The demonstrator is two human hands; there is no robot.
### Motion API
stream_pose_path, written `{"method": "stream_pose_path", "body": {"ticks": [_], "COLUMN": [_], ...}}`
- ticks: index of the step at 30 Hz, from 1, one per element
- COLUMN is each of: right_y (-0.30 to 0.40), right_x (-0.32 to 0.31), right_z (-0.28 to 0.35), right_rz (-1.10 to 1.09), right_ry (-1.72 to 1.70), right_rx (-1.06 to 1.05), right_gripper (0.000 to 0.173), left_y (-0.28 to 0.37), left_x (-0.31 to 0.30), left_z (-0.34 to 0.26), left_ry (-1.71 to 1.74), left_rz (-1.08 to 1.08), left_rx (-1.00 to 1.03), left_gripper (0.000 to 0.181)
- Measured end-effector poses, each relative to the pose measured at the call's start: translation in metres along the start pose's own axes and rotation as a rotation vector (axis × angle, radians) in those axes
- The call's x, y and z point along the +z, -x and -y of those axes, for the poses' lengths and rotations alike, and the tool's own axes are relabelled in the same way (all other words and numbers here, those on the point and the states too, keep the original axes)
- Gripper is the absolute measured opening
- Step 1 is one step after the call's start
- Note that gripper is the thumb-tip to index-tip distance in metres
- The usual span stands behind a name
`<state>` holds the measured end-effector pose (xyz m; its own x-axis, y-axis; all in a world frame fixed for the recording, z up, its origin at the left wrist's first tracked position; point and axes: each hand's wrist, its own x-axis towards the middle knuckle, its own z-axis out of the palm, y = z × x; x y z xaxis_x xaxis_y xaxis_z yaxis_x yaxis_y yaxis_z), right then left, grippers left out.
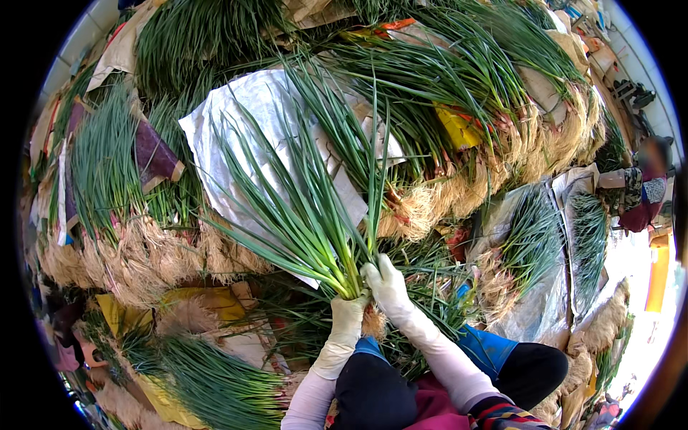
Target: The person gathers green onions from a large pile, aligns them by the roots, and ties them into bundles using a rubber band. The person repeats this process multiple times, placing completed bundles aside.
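My left hand (pixel 346 317), in a pale rubber glove, is closed around the lower stems of a bunch of spring onions (pixel 322 231). The long green leaves fan upward and away from me, over a white plastic sheet (pixel 236 123). Below my grip hang the bunch's tan roots (pixel 374 322), close to my right wrist. My right hand (pixel 388 287), gloved alike, is at the right side of the bunch, its fingertips on a few upright leaves (pixel 375 215). Part of that finger contact is hidden by the glove.
Rows of spring onions with roots (pixel 457 188) lie beyond my hands, more (pixel 118 177) at the left. A bundle (pixel 231 371) lies beside my left arm. Loose leaves (pixel 424 274) cover the ground near my knees. Another person (pixel 647 185) is at the far right, near onions on sheeting (pixel 532 242).
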<state>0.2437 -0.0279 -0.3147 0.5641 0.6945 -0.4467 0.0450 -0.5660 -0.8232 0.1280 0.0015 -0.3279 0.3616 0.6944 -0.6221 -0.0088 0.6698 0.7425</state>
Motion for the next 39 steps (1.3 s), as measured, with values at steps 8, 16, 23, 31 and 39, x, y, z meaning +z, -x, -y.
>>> {"method": "stream_pose_path", "body": {"ticks": [8,16,23,31,39], "right_y": [0.048,-0.125,-0.159,0.012,-0.083], "right_x": [-0.111,-0.07,-0.164,-0.126,-0.104], "right_z": [-0.039,0.089,0.103,0.012,0.001], "right_rz": [0.851,-0.105,0.129,0.831,-0.394], "right_ry": [1.393,1.06,-0.499,1.234,1.445], "right_rx": [0.166,-0.21,-0.109,-0.125,-0.588], "right_gripper": [0.045,0.048,0.011,0.032,0.011], "left_y": [-0.013,-0.013,-0.011,0.031,0.01], "left_x": [-0.045,-0.017,-0.029,-0.042,-0.013], "left_z": [-0.084,-0.053,-0.036,-0.091,-0.083], "left_ry": [0.195,0.575,0.587,0.725,0.529], "left_rz": [0.041,0.157,0.199,0.385,0.315], "left_rx": [0.196,-0.051,-0.019,0.144,-0.019], "left_gripper": [0.014,0.024,0.035,0.037,0.02]}}
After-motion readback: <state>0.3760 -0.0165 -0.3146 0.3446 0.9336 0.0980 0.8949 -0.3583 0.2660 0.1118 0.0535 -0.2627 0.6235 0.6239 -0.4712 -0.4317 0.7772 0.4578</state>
